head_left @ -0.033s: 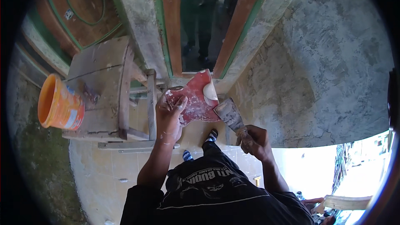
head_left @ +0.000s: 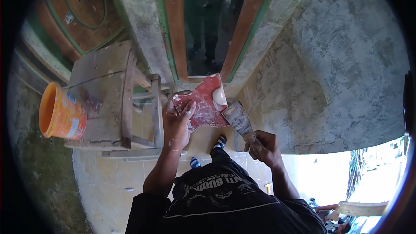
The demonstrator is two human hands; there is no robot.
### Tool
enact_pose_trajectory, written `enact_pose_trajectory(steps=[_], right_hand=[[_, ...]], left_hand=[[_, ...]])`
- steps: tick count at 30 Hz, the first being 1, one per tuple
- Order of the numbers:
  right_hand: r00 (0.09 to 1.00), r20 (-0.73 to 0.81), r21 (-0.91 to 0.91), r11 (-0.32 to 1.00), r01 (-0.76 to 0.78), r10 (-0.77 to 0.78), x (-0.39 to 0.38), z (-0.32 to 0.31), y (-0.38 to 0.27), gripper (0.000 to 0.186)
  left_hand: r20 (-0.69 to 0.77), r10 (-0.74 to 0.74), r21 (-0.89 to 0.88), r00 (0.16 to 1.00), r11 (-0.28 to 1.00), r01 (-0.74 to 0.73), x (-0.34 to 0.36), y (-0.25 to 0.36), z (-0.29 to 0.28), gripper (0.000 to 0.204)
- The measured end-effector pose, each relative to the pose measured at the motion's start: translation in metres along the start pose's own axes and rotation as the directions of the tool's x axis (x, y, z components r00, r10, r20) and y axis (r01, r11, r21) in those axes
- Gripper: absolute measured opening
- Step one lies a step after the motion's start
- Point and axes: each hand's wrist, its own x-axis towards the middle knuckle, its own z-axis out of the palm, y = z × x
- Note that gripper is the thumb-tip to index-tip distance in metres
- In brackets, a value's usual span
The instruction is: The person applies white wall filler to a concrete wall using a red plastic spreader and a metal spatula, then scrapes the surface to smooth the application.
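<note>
My left hand (head_left: 180,119) grips a red, flat, curved-edged plastic sheet (head_left: 203,110) by its left side, with the thumb on top. Whitish smears cover much of the sheet, and a smooth lump of white filler paste (head_left: 219,97) sits near its right edge. In my right hand (head_left: 265,148) is a putty knife (head_left: 238,118) with a broad, stained metal blade. The blade points up and left, its corner at the sheet's lower right edge; whether they touch I cannot tell. White residue marks my left fingers and wrist.
On the left stands a worn wooden stool (head_left: 102,82) with an orange bucket (head_left: 63,112) on its outer edge. Ahead is a glazed panel in a brown wooden frame (head_left: 176,30). A grey, patchily plastered wall (head_left: 338,73) fills the right. A wooden beam (head_left: 363,208) lies lower right.
</note>
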Motion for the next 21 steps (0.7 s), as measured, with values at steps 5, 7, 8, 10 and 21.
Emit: enact_pose_trajectory(steps=[5, 7, 8, 10, 21], right_hand=[[0.997, -0.065, 0.011, 0.999, -0.031, 0.032, 0.026, -0.033, 0.001, 0.033], [0.998, -0.047, 0.105, 0.993, -0.046, 0.051, 0.036, -0.047, -0.005, 0.032], [0.996, -0.068, 0.122, 0.992, -0.042, 0.05, 0.041, -0.054, -0.003, 0.032], [0.994, -0.108, 0.145, 0.989, 0.016, 0.0, 0.051, -0.069, -0.003, 0.034], [0.714, -0.442, -0.507, 0.808, 0.301, -0.544, 0.106, -0.147, 0.019, 0.033]], left_hand=[[0.069, 0.084, 0.237, 0.994, 0.967, -0.098, 0.026, -0.024, 0.044, 0.021], [0.225, 0.126, 0.447, 0.966, 0.868, -0.217, 0.035, -0.029, 0.062, 0.021], [0.28, 0.123, 0.47, 0.952, 0.847, -0.248, 0.04, -0.031, 0.072, 0.021], [0.375, 0.087, 0.478, 0.923, 0.835, -0.273, 0.053, -0.043, 0.078, 0.02], [0.35, -0.5, 0.024, 0.792, 0.85, 0.526, 0.138, -0.1, 0.151, 0.019]])
